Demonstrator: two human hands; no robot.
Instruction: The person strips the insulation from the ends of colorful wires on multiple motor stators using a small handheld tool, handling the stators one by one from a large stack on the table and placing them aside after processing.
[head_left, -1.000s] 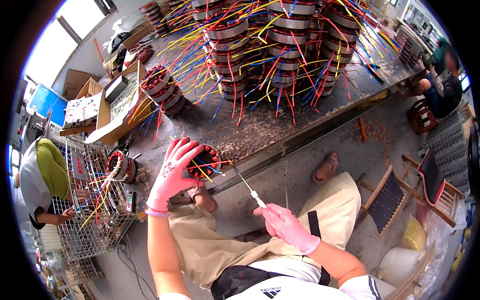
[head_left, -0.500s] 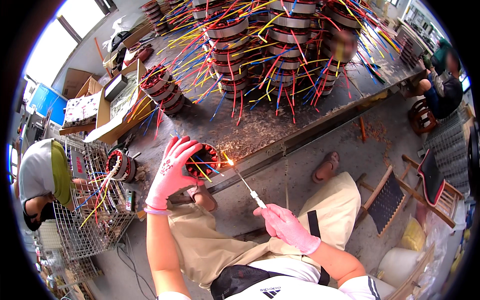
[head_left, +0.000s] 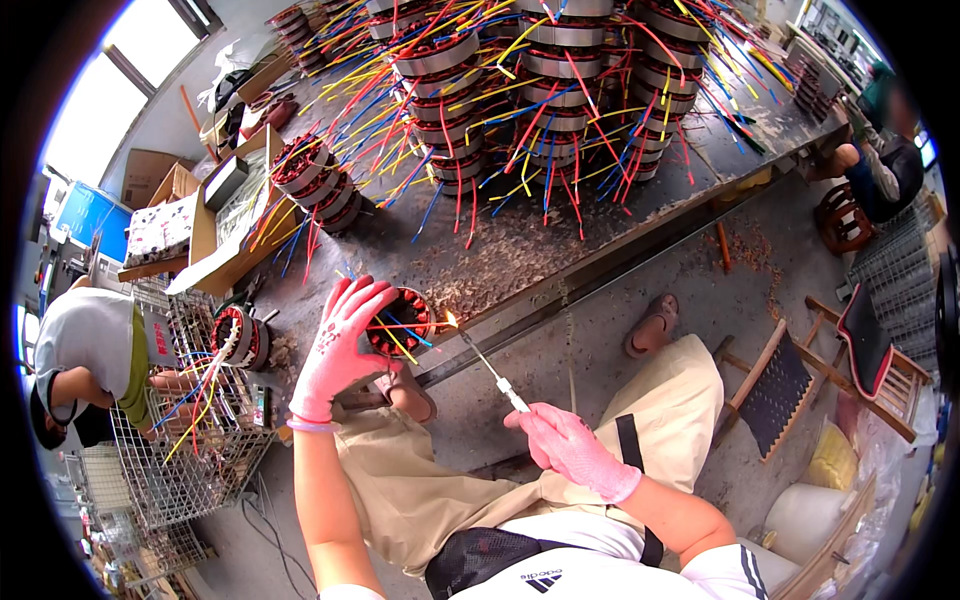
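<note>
My left hand, in a pink glove, curves round the left side of a motor stator at the table's edge, fingers above and thumb below. Red, blue and yellow wires stick out from the stator. My right hand, also in a pink glove, is closed round the white handle of a long-stemmed lighter. A small flame burns at the lighter's tip, right by the end of a red wire.
Tall stacks of wired stators crowd the far table; a shorter stack stands left. Another stator lies by a wire cart, beside a bending person. Wooden chairs stand right; another person sits beyond.
The view has shifted slightly. The person at left has bent further over the cart. My hands keep nearly the same pose, with the flame still at the red wire's end.
</note>
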